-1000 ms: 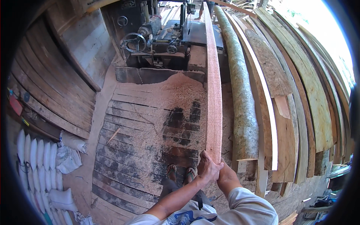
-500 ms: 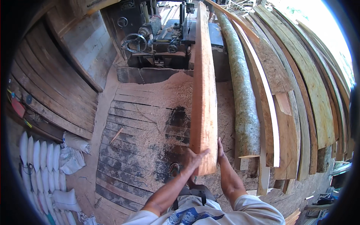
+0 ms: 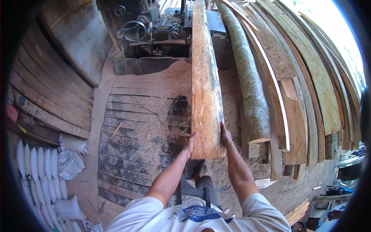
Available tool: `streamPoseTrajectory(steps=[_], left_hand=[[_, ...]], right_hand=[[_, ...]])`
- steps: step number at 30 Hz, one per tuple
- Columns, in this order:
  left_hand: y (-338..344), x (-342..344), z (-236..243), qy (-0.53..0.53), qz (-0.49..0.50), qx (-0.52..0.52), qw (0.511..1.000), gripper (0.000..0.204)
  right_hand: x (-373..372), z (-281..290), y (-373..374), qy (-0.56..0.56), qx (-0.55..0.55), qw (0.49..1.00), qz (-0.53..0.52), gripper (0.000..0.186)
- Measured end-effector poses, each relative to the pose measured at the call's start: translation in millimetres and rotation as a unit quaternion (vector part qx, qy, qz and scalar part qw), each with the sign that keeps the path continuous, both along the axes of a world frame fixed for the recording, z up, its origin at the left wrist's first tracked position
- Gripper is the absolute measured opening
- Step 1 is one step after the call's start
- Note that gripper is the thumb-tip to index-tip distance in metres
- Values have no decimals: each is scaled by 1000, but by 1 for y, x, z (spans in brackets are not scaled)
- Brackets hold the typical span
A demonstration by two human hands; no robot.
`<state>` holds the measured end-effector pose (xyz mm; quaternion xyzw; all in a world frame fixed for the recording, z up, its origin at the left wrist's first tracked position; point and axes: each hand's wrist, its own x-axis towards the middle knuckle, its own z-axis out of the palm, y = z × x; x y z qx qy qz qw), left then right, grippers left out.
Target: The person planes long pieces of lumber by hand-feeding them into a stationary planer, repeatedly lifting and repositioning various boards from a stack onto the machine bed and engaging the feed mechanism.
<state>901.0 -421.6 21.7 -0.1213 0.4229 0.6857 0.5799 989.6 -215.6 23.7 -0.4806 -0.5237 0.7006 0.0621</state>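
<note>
"Turned since half a second ago, the beam (image 3: pixel 206 116) now shows a broad pale face, and the left hand (image 3: pixel 189 144) has moved from on top to its left edge."

"How do both hands sit?"

"Left grips that edge, thumb along it; right hand (image 3: pixel 226 137) grips the dark-stained right edge. Fingers underneath are hidden, so I can't tell how far they curl. The beam lies between them, running from before the person's waist out past the upper rim."

"Surfaces?"

"Dark slats (image 3: pixel 129 144) under loose pinkish sawdust (image 3: pixel 172 75), then the beam, flat and rough-sawn with orange grain, then a round log (image 3: pixel 247 85) in mottled bark."

"Room to move?"

"Open floor left of the beam; on its right, just a narrow strip before the log."

"And around it?"

"From the left: dark boards (image 3: pixel 54 85), plump white sacks (image 3: pixel 42 158), a low dark barrier (image 3: pixel 150 65) with the machine (image 3: pixel 166 23) behind it, and long planks (image 3: pixel 324 89) crowding the right."
</note>
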Motion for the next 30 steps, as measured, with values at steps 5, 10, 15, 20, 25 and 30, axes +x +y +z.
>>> streamPoseTrajectory(steps=[5,10,15,20,25,30], left_hand=[[-26,-31,14,126,3,12,992,87],[-48,6,49,182,15,15,983,76],[-114,102,-5,147,2,21,989,77],[-234,221,-29,125,-18,-19,992,82],[-303,344,34,82,-36,-95,991,84],[-404,458,33,26,8,-40,999,82]], right_hand=[[-20,61,-50,-84,50,995,24,97],[21,63,-71,-46,50,997,24,98],[114,-25,-107,40,-31,996,70,93],[224,-25,-222,-36,-4,996,86,94],[350,-11,-293,-58,-1,996,73,89],[459,-23,-387,-37,13,995,87,82]])
